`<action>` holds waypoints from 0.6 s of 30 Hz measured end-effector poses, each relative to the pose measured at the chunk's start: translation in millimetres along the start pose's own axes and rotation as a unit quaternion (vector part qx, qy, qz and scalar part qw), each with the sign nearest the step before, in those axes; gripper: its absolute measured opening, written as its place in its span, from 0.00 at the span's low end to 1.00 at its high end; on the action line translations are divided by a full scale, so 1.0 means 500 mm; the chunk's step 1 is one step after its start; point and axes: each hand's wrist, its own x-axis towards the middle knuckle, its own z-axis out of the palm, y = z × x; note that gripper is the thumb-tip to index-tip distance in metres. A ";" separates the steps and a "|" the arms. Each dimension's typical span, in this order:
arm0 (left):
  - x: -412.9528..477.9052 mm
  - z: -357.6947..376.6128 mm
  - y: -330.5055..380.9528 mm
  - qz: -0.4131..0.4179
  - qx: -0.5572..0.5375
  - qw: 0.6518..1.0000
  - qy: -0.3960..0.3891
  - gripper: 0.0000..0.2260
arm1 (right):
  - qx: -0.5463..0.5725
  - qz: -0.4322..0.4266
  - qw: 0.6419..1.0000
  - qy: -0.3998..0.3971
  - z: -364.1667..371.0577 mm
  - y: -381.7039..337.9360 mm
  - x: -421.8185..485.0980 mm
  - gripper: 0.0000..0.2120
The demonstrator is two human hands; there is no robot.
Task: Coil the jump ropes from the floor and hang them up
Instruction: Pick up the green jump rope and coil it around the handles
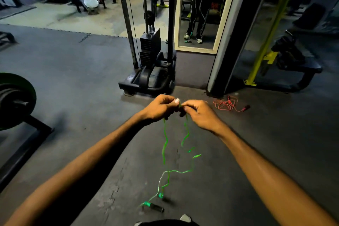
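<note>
1. We're working the coiling step on the green jump rope point(165, 143), with both hands meeting in front of us above the floor point(82, 79).
2. Left hand point(158, 109) is curling round the rope's top, thumb pressing down. Right hand point(200, 114) is pinching the rope just beside it.
3. Two green strands are hanging from the hands and the lower run is trailing on the floor. One black-and-green handle point(154, 207) is lying near our feet. A second green end point(160, 195) close by is too blurred to call.
4. No finished loops are showing, so we're judging this as early in the first rope.
5. The next move is likely calling for one hand anchoring the pinch while the other is drawing slack up into even loops. The kinked strands may be resisting.
6. Red jump rope point(228, 105) is lying tangled on the floor near the dark pillar point(231, 51), well apart from the hands and untouched.
7. Containers: we're seeing none, and no hook or rack for hanging either.
</note>
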 end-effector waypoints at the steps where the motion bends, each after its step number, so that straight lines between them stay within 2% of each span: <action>1: 0.002 -0.007 -0.001 -0.004 -0.003 1.000 -0.006 0.16 | 0.016 0.004 1.000 0.013 -0.001 -0.002 0.002 0.08; 4: -0.009 -0.021 -0.034 -0.046 -0.020 0.998 -0.043 0.15 | 0.016 0.036 0.997 0.072 -0.035 0.017 0.009 0.10; 6: -0.019 -0.035 -0.078 -0.067 -0.009 0.996 -0.054 0.16 | 0.043 0.083 0.985 0.148 -0.074 0.045 0.018 0.12; 8: -0.033 -0.059 -0.123 -0.079 0.014 0.996 -0.039 0.17 | 0.075 0.134 0.961 0.229 -0.118 0.076 0.023 0.12; 10: -0.042 -0.082 -0.146 -0.081 0.028 0.996 -0.009 0.17 | 0.044 0.165 0.946 0.274 -0.147 0.106 0.018 0.07; 11: -0.041 -0.087 -0.146 -0.078 0.025 0.997 0.005 0.17 | 0.004 0.161 0.952 0.262 -0.146 0.109 0.014 0.06; 12: -0.035 -0.084 -0.135 -0.068 0.012 0.998 0.012 0.18 | -0.042 0.137 0.964 0.224 -0.133 0.102 0.015 0.13; 14: -0.014 -0.062 -0.089 -0.030 -0.018 0.999 0.018 0.18 | -0.059 0.064 0.991 0.097 -0.074 0.062 0.020 0.25; 15: -0.001 -0.050 -0.060 -0.010 -0.025 1.000 0.015 0.19 | -0.047 0.028 0.998 0.036 -0.040 0.035 0.023 0.26; 17: 0.023 -0.040 -0.017 0.026 -0.023 0.999 -0.009 0.18 | -0.017 -0.004 0.999 -0.028 0.009 -0.003 0.032 0.15; 18: 0.031 -0.044 -0.009 0.035 -0.015 0.999 -0.023 0.18 | -0.003 -0.005 1.000 -0.021 0.014 -0.007 0.036 0.08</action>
